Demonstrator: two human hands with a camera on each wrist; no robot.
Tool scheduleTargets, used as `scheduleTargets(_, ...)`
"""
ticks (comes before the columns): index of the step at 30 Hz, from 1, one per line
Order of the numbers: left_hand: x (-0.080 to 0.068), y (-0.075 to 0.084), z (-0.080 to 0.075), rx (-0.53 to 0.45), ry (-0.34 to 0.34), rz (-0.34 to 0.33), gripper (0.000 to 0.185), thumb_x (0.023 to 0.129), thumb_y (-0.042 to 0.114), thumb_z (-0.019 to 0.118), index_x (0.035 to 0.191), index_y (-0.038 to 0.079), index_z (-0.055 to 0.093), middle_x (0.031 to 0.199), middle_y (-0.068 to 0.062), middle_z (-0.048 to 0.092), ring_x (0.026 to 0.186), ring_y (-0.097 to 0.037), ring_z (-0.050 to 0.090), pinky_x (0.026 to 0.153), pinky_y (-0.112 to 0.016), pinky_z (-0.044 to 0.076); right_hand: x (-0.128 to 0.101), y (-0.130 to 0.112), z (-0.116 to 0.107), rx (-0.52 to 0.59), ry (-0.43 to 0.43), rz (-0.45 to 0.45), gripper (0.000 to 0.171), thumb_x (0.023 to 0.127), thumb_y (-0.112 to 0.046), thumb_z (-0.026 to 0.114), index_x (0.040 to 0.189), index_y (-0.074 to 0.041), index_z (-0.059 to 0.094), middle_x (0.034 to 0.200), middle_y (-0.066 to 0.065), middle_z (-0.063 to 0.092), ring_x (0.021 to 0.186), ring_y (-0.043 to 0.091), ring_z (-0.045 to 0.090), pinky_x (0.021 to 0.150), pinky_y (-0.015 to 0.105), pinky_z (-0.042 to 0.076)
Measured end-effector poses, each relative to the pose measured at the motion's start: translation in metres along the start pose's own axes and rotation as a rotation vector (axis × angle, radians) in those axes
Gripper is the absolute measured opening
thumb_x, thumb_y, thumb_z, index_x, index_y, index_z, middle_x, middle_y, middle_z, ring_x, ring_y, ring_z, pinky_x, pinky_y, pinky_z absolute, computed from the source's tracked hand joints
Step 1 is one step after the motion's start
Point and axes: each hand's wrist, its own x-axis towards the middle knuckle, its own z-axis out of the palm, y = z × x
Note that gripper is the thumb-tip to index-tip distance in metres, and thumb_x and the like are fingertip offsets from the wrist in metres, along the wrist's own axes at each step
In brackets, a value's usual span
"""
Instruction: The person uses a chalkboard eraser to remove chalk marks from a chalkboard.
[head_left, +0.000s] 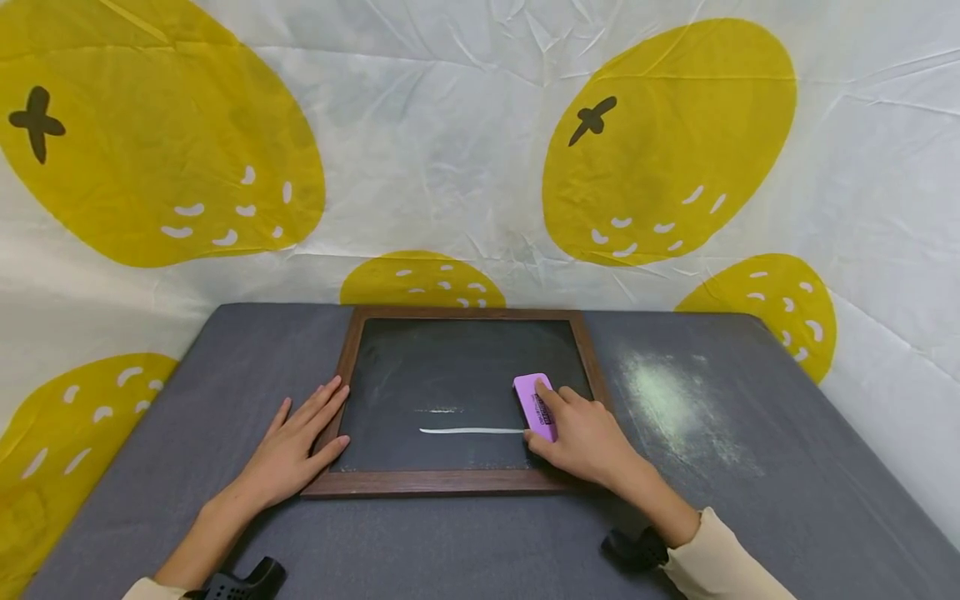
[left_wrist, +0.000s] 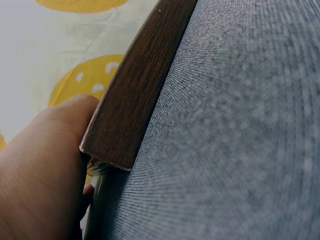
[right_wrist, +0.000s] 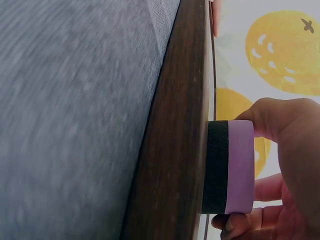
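Head view showed the right hand point(head_left: 581, 433) gripping a purple eraser point(head_left: 536, 406), pressed on the chalkboard point(head_left: 450, 367) at the end of a white chalk line point(head_left: 471, 431). The left hand point(head_left: 296, 446) lay flat, fingers extended, on the board's wooden frame point(head_left: 341, 375), upon the grey table point(head_left: 750, 500).

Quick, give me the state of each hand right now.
Left hand: open, fingers flat on the chalkboard frame's left edge.
Right hand: closed on the purple eraser, pressing it on the board.
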Motion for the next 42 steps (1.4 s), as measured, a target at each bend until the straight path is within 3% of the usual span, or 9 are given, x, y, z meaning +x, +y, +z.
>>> scheduleTargets(20,0.001,0.001,-0.001,-0.002,-0.001,-0.002,0.067,0.096,0.037,0.057,0.153,0.015,0.028,0.156,-0.008,0.024,0.138,-0.037,0.028,0.109,-0.062,0.008,0.021,-0.035,0.011,-0.008,0.001,-0.053,0.055,0.078,-0.04,0.069,0.121,-0.006,0.062,0.077,0.002,0.052,0.054,0.016,0.045,0.049,0.034,0.041)
scheduleTargets(28,0.0,-0.001,0.002,0.01,0.007,0.004,0.067,0.096,0.037,0.057,0.152,0.014,0.029,0.156,-0.009,0.025,0.138,-0.038,0.028,0.109,-0.062,0.007,0.034,-0.053,0.016,0.007,-0.029,-0.089,0.061,0.08,-0.042,0.067,0.127,-0.005,0.059,0.083,0.005,0.057,0.057,0.018,0.048,0.056,0.038,0.045)
scheduleTargets(42,0.001,0.001,0.001,0.012,-0.001,-0.004,0.067,0.096,0.038,0.056,0.153,0.015,0.028,0.156,-0.008,0.024,0.138,-0.037,0.027,0.109,-0.062,0.008,0.05,-0.079,0.022,0.031,-0.07,-0.138,0.062,0.08,-0.041,0.065,0.131,-0.005,0.056,0.087,0.007,0.058,0.059,0.017,0.051,0.054,0.033,0.044)
